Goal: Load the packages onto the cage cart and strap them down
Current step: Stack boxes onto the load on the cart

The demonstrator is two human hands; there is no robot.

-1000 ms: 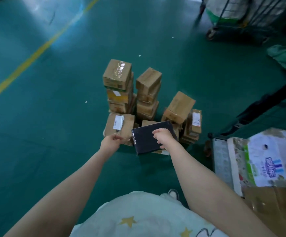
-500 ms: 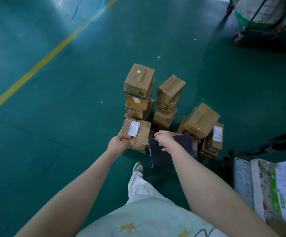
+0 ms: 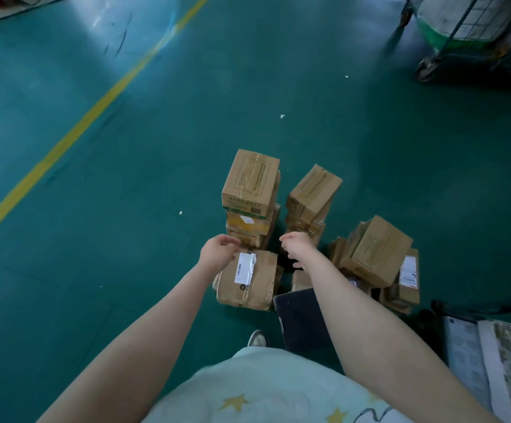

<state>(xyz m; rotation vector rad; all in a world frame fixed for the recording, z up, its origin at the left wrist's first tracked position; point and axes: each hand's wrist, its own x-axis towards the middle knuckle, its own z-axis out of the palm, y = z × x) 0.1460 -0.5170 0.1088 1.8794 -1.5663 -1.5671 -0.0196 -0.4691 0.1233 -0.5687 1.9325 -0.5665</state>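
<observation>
Brown cardboard packages stand in small stacks on the green floor: a tall stack (image 3: 251, 181), a second stack (image 3: 312, 190) and a lower pile (image 3: 376, 248). In front lies a taped box with a white label (image 3: 248, 282). A flat dark package (image 3: 300, 319) leans beside it, partly hidden by my right forearm. My left hand (image 3: 219, 253) hovers at the labelled box's far left corner, fingers loosely curled, holding nothing. My right hand (image 3: 297, 248) reaches over the gap between the stacks, fingers spread and empty.
Printed cartons (image 3: 492, 361) lie on a cart at the lower right edge, with its dark frame (image 3: 492, 303) above them. Another wire cage cart (image 3: 474, 35) stands at the far right. A yellow floor line (image 3: 95, 111) runs diagonally on the left. My shoe (image 3: 259, 338) is near the dark package.
My right hand has let go of the dark package, which now rests low by the boxes. Both hands have moved forward toward the stacks, and my left hand has come off the labelled box.
</observation>
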